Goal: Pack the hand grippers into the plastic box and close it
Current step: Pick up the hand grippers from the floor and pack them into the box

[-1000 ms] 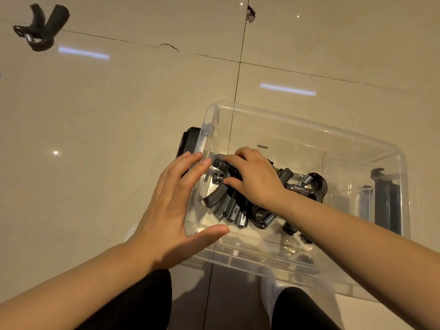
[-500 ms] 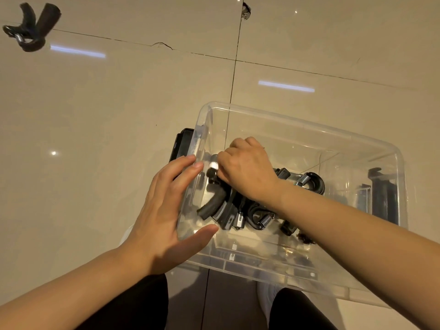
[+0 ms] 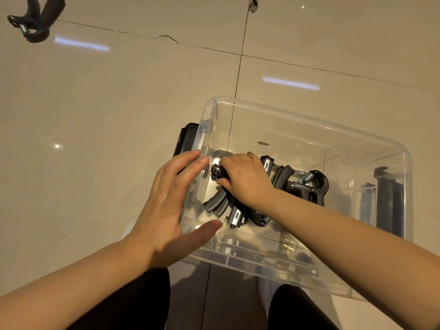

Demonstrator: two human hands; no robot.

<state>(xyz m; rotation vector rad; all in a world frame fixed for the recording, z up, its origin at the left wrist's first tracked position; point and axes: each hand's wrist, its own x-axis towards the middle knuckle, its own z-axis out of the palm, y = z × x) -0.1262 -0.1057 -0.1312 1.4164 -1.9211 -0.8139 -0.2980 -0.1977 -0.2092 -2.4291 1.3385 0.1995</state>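
Note:
A clear plastic box [image 3: 309, 129] stands open on the tiled floor in front of my legs. Several black hand grippers [image 3: 304, 186] lie heaped on its bottom. My right hand [image 3: 245, 179] reaches down inside the box, its fingers curled round one black gripper at the left of the heap. My left hand [image 3: 169, 210] lies flat with straight fingers against the outside of the box's left wall, thumb at the near corner. Another black hand gripper [image 3: 35, 20] lies alone on the floor at the far left.
A black latch handle [image 3: 188, 139] sticks out from the box's left side, and another [image 3: 390, 201] sits on the right side. My dark-trousered legs and a white shoe [image 3: 269, 291] are just below the box. Open beige tiles lie all around. No lid is in view.
My right hand has shifted slightly left and lower inside the box with the gripper it holds. My left hand stays against the left wall. The view has drifted a little.

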